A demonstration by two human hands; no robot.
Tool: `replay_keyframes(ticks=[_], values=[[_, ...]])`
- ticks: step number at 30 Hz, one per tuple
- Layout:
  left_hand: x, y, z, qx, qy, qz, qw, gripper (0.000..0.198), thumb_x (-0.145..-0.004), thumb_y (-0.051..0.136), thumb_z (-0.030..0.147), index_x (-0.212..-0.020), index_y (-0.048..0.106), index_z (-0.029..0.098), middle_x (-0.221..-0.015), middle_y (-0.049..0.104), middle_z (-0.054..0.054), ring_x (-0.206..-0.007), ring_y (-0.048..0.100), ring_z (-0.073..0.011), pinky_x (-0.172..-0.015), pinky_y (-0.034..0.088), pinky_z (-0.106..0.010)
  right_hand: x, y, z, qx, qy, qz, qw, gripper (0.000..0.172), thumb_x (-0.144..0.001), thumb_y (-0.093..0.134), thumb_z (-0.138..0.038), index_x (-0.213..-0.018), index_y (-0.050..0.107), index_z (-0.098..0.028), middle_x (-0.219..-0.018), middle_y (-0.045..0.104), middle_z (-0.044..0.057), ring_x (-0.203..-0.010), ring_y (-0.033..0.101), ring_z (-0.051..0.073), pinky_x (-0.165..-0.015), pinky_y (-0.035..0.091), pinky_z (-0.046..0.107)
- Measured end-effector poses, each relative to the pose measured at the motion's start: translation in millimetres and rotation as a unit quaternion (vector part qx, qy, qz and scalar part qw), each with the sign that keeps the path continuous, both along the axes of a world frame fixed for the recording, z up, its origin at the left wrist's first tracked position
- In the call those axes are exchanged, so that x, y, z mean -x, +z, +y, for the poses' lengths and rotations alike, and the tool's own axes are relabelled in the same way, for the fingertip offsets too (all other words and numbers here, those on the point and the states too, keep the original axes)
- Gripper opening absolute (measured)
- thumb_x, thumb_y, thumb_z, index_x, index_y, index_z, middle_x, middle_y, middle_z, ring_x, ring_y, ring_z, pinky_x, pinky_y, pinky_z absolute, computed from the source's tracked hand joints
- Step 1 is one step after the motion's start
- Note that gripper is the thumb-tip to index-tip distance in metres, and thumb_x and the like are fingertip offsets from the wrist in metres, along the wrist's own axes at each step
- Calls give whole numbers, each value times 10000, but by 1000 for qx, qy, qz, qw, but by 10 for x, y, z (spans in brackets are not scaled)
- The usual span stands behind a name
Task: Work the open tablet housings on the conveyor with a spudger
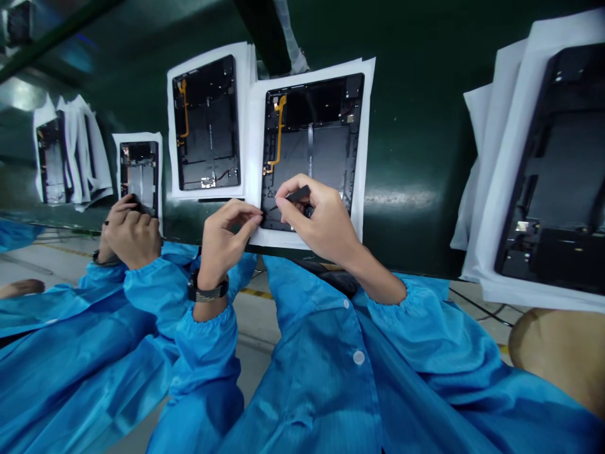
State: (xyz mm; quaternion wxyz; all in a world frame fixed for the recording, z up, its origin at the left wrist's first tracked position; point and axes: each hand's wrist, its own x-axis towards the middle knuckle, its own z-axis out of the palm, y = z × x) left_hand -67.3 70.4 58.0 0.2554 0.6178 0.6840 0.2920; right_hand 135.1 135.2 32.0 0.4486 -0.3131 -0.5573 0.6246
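Right hand pinches a black tool, tablet below it; left hand at the tablet's edge, grip I can't tell.

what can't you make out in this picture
All in the head view:
Dark tool: partly hidden by the right hand; its tip is too small to make out clearly.
Nearest panel: lower part partly covered by that hand.
Left hand: anything pinched there is too small to tell.
Far-right panel: cut off by the right edge.
Co-worker's panel: lower end hidden by the co-worker's hands.
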Motion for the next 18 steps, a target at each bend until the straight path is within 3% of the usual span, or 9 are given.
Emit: replay_keyframes(ticks=[8, 18], values=[[22, 78, 75, 35, -56, 63, 996, 91, -992, 652, 271, -960, 712, 211, -944, 691, -35, -857, 646, -174, -778, 525, -297, -5, 3, 2, 7, 6, -17, 1000, 68, -978, 629, -250, -924, 614, -212, -743, 651, -29, -632, 584, 124, -645, 464, 278], [-45, -66, -116, -36, -17, 97, 995, 71, -1025, 615, 242, -982, 665, 215, -971, 687, -30, -911, 657, -172, -836, 529, -296, -13, 32, 5, -19, 17, -15, 1000, 73, -978, 612, -192, -906, 621, -198, -734, 636, -32, -652, 594, 127, -646, 450, 277]])
